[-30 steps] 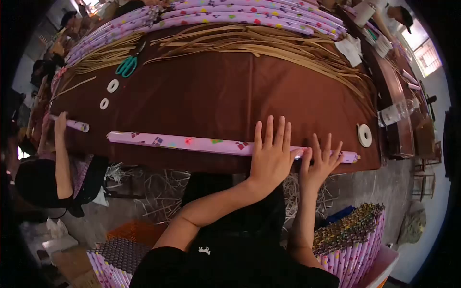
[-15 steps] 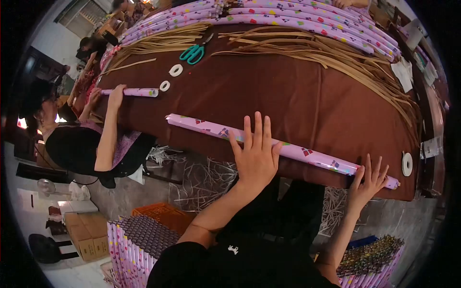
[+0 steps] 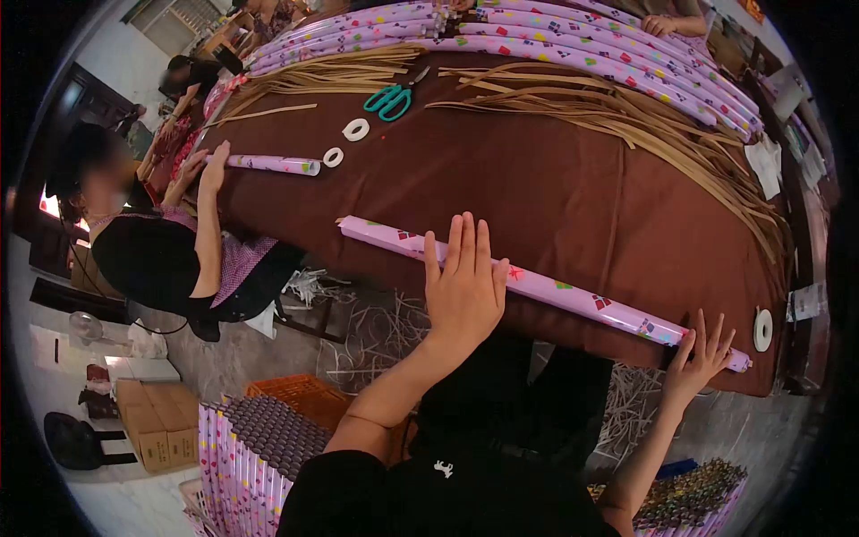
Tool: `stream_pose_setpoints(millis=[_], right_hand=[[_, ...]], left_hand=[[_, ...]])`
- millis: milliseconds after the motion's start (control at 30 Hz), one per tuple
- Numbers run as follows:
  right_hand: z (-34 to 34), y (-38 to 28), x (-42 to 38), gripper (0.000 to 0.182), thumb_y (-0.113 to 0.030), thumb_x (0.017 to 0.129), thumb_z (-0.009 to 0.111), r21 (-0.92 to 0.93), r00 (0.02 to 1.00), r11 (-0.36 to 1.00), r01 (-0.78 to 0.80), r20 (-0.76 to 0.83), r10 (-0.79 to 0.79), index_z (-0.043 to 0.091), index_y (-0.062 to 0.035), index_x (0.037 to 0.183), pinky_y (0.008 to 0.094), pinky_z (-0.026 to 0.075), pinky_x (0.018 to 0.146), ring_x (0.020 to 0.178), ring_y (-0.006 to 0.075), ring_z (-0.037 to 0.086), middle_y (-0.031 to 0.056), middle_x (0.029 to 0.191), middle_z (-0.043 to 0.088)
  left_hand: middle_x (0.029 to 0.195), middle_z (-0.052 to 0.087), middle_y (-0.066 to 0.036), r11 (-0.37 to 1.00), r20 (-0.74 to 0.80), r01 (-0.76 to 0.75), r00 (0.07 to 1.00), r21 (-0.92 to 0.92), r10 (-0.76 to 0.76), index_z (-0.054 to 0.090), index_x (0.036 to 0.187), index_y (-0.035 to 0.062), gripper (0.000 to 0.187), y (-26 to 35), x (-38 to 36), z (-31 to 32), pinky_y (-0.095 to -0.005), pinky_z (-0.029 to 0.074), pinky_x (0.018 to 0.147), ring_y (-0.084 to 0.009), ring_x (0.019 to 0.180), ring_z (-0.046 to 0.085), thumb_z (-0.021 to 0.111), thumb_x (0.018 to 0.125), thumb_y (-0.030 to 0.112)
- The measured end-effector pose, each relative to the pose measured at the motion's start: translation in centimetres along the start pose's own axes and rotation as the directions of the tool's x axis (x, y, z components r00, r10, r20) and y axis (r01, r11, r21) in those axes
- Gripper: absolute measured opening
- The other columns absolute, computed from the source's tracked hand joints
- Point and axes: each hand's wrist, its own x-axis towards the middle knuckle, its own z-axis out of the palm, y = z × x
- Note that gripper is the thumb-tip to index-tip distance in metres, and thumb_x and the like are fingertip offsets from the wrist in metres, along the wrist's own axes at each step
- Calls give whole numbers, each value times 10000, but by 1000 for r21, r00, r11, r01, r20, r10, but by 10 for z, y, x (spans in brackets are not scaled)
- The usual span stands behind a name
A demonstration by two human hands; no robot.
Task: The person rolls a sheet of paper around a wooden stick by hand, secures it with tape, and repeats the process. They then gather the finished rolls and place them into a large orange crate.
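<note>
A long, slim tube in patterned purple wrapping (image 3: 573,291) lies slantwise along the near edge of the brown-covered table (image 3: 528,179). My left hand (image 3: 465,291) rests over its left half, palm down and fingers stretched out. Near the tube's right end, my right hand (image 3: 698,362) lies across it with fingers spread. Neither hand is wrapped round the tube. A white tape roll (image 3: 762,330) sits just right of my right hand.
Teal-handled scissors (image 3: 390,102), two more tape rolls (image 3: 356,130) and tan strips (image 3: 573,94) lie farther back, before stacked purple tubes (image 3: 582,45). At left, a co-worker (image 3: 152,259) handles another tube (image 3: 277,164). Bundled tubes (image 3: 233,465) stand below, beside an orange crate (image 3: 309,391).
The view has shifted slightly. My left hand has slid a little left along the tube, its fingers now closer together. My right hand stays near the right end.
</note>
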Motion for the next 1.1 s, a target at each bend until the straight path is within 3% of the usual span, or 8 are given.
stream_pose_setpoints(millis=[400,567,633,767,833,900,1000,1100], right_hand=[[-3,8,0,379,-342,1040,418,18,997,999,-39,65,38,630,-196,1319,598,120,1171,1454,373,255,76,1525,416],[2,15,1,374,-341,1039,419,-4,998,1000,-11,65,11,636,-201,1311,604,126,1167,1451,372,263,81,1517,426],[1,16,3,375,-347,1040,419,-5,997,1000,-12,70,13,638,-200,1306,603,127,1165,1452,366,264,80,1512,434],[5,20,1,379,-361,1043,416,-31,997,999,-17,80,19,640,-201,1304,611,123,1162,1454,357,263,76,1511,437],[11,26,2,385,-372,1049,403,-50,997,999,-3,77,7,642,-205,1302,616,107,1161,1459,352,254,71,1510,439],[9,25,4,387,-373,1051,398,-41,996,999,0,91,4,642,-209,1301,616,94,1163,1462,350,249,70,1509,440],[5,29,12,391,-373,1056,383,-19,989,1000,10,146,-7,641,-216,1304,604,58,1170,1468,338,237,70,1508,441],[4,36,18,399,-368,1057,379,15,987,1000,0,162,-2,629,-205,1322,585,22,1179,1480,317,213,71,1512,436]], left_hand=[[1532,367,-174,991,-1,133,991,6,-133,413,1463,56,559,-58,-12,4,-573,196,1144,-320,1431,322,451,997,362],[1592,247,-157,975,95,220,972,-40,-216,278,1533,78,537,-87,-15,6,-568,29,1177,-329,1489,175,260,1063,337],[1592,251,-148,935,-7,346,938,-75,-348,252,1542,83,533,-107,-17,18,-568,14,1177,-318,1492,167,243,1066,323],[1609,221,-129,840,47,543,839,-2,-542,249,1542,77,535,-156,-27,20,-586,13,1169,-314,1496,164,274,1058,304],[1610,218,-140,809,-159,587,798,-16,-582,246,1544,73,537,-179,-32,20,-585,13,1168,-316,1496,165,274,1060,306],[1609,216,-151,814,-238,577,784,-62,-574,261,1538,62,529,-182,-29,14,-572,28,1173,-317,1496,168,291,1060,285],[1588,266,-160,975,-167,208,961,-80,-219,321,1513,39,513,-165,-16,2,-545,54,1182,-319,1483,212,357,1037,226],[1527,396,-134,992,-75,-68,995,-103,60,417,1461,34,476,-141,5,-5,-538,95,1184,-299,1445,310,388,1024,221]])
